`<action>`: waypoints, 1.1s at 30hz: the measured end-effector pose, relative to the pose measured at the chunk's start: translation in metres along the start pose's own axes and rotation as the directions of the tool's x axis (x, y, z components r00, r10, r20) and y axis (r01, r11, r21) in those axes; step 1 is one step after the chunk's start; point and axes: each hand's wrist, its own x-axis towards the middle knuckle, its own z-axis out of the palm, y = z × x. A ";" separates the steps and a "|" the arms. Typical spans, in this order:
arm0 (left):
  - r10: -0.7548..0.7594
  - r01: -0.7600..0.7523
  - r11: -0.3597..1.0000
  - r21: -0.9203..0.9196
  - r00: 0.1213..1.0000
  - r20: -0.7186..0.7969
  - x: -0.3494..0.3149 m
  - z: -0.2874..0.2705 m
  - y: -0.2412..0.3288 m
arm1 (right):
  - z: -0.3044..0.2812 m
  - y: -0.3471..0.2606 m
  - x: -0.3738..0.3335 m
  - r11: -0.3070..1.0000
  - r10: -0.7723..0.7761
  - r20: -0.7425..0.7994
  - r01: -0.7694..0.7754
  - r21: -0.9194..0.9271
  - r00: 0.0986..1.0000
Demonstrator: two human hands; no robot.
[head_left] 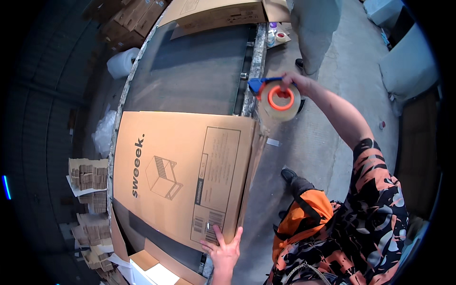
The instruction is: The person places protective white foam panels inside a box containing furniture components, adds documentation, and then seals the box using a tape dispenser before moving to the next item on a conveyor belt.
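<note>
A large flat cardboard box (175,147), printed with a furniture drawing, a label panel and barcodes, lies on the dark belt of a conveyor (190,61). My left hand (224,249) rests with fingers spread on its near right corner, beside the barcodes. Out past the conveyor's right rail, my right hand (289,81) grips a blue tape dispenser (263,84). Its wide roll of tape has an orange core and hangs below my fingers, off to the right of the box's far corner, apart from it.
Another carton (218,16) sits at the conveyor's far end, near a person in grey trousers (316,33). An opened box (159,254) with white pieces stands at the near end. Stacks of cardboard pieces (90,175) line the left side. Tape rolls (280,36) lie by the right rail.
</note>
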 end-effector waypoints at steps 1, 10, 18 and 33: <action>0.013 -0.013 1.000 0.010 1.000 0.002 0.000 0.001 0.000 | -0.009 -0.015 0.016 0.998 0.018 0.030 -0.017 -0.055 0.999; 0.027 -0.027 0.999 -0.035 1.000 0.016 -0.004 0.011 0.002 | 0.010 0.018 -0.037 0.932 0.350 0.429 -0.263 -0.248 0.833; 0.109 -0.105 0.993 0.061 0.991 -0.079 0.023 -0.033 -0.003 | 0.170 0.135 -0.145 0.994 -0.089 -0.095 0.083 -0.070 0.991; 0.954 -0.952 0.295 0.076 0.298 0.035 0.342 -0.132 0.051 | 0.221 0.148 -0.164 0.948 -0.235 -0.309 0.148 -0.280 0.921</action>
